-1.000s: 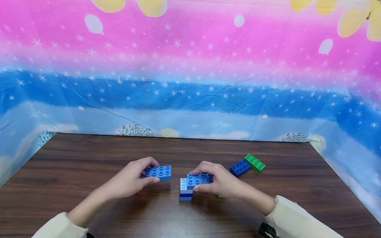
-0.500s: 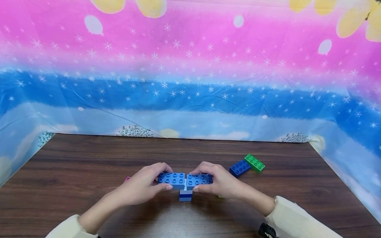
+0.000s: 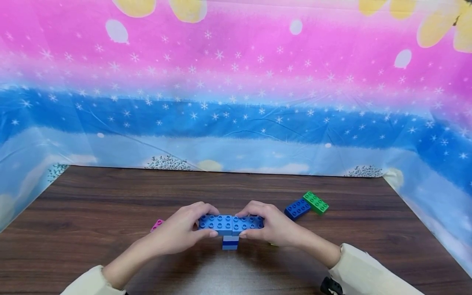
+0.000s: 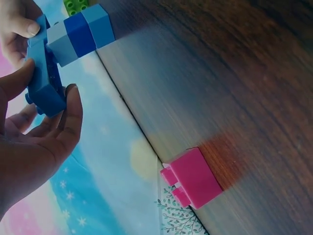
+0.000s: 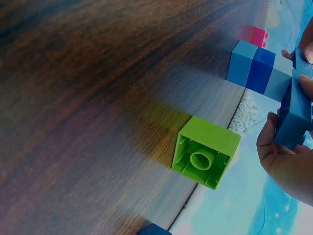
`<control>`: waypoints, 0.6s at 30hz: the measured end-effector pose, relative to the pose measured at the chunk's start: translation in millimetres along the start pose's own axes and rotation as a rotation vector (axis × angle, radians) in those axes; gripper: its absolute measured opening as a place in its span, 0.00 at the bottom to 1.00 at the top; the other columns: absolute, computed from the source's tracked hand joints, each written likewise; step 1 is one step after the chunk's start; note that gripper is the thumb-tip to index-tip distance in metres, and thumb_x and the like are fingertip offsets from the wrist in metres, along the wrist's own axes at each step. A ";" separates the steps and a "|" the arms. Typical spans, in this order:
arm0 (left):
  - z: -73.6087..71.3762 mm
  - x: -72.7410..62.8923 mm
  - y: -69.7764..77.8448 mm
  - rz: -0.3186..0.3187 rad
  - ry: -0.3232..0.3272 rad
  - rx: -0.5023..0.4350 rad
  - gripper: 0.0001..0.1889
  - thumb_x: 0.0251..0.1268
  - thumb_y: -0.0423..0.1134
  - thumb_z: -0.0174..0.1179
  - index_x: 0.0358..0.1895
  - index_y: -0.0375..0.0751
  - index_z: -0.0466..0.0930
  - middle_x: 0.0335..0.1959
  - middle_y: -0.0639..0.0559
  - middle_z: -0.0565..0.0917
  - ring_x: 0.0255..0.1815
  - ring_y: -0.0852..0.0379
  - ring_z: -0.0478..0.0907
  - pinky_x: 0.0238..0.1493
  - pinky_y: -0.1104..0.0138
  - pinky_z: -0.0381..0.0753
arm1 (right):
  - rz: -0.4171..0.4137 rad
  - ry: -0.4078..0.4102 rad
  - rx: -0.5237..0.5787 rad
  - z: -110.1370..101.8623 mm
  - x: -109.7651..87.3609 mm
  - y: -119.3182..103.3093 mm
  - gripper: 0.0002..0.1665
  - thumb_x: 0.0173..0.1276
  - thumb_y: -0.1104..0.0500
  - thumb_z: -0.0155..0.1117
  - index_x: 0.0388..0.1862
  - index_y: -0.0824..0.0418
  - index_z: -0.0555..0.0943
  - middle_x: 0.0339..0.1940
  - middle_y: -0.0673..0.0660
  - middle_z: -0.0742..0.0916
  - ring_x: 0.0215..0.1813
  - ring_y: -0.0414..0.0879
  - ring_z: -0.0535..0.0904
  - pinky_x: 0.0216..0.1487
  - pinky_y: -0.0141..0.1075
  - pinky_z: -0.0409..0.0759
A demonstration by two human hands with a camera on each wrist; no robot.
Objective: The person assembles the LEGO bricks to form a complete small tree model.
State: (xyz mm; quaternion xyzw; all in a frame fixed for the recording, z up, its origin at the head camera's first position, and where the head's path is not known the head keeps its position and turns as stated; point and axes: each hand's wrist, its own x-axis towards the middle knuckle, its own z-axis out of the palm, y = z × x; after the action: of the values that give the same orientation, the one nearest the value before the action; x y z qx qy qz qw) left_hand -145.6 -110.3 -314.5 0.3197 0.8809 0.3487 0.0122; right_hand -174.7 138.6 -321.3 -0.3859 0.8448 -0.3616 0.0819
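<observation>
My left hand (image 3: 180,227) pinches a blue toy building brick (image 3: 215,224) between thumb and fingers. Beside it, my right hand (image 3: 274,225) grips a matching blue brick (image 3: 246,224). The two lie end to end, studs up, with their inner ends meeting over a narrow stack (image 3: 230,243) of bricks on the table. From the left wrist, that stack shows a pale grey-blue brick (image 4: 61,44) nearest the held pair, then a dark blue brick (image 4: 80,34) and a lighter blue one (image 4: 99,27). Both long bricks overhang the stack sideways.
On the brown table (image 3: 110,196) lie a dark blue brick (image 3: 297,208) and a green brick (image 3: 316,202), touching, at right. A pink brick (image 3: 157,224) sits behind the left forearm. A lime green brick (image 5: 208,147) stands near the right hand. Patterned cloth (image 3: 236,123) hangs behind.
My left hand has carried its blue brick rightward onto the stack, up against the other blue brick. The pink brick has come into view behind the left arm. My right hand has stayed in place.
</observation>
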 end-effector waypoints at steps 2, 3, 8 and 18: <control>0.2 -0.4 -0.5 0.009 -0.003 0.000 0.17 0.58 0.40 0.62 0.50 0.41 0.75 0.40 0.55 0.76 0.34 0.62 0.70 0.34 0.67 0.74 | 0.002 -0.001 0.003 0.0 -0.2 0.2 0.18 0.61 0.54 0.65 0.49 0.58 0.78 0.45 0.50 0.80 0.42 0.40 0.74 0.42 0.32 0.75; 0.3 -0.5 -0.7 0.013 -0.004 -0.001 0.17 0.58 0.40 0.61 0.51 0.41 0.75 0.40 0.55 0.76 0.34 0.62 0.70 0.33 0.67 0.74 | 0.001 -0.001 0.004 0.1 -0.3 0.3 0.18 0.61 0.54 0.65 0.49 0.58 0.78 0.45 0.50 0.80 0.42 0.40 0.74 0.42 0.32 0.75; 2.7 -0.5 -1.1 0.017 0.003 -0.005 0.18 0.59 0.41 0.61 0.53 0.42 0.75 0.41 0.54 0.77 0.37 0.60 0.73 0.36 0.66 0.75 | 0.008 -0.001 0.004 0.0 -0.4 0.1 0.18 0.61 0.54 0.65 0.49 0.58 0.78 0.45 0.50 0.80 0.42 0.40 0.74 0.42 0.32 0.75; 12.3 3.1 -0.6 0.010 0.055 0.007 0.17 0.61 0.50 0.57 0.49 0.45 0.76 0.42 0.55 0.78 0.40 0.59 0.74 0.40 0.65 0.74 | 0.014 -0.002 0.012 0.1 -0.1 -0.6 0.18 0.61 0.54 0.65 0.49 0.58 0.78 0.45 0.50 0.80 0.42 0.40 0.74 0.42 0.32 0.75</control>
State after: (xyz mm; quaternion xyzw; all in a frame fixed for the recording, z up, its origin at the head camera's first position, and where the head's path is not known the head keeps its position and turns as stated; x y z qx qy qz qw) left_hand -145.4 -101.4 -323.5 0.3144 0.8806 0.3543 -0.0147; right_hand -174.2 138.4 -321.1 -0.3797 0.8453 -0.3655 0.0876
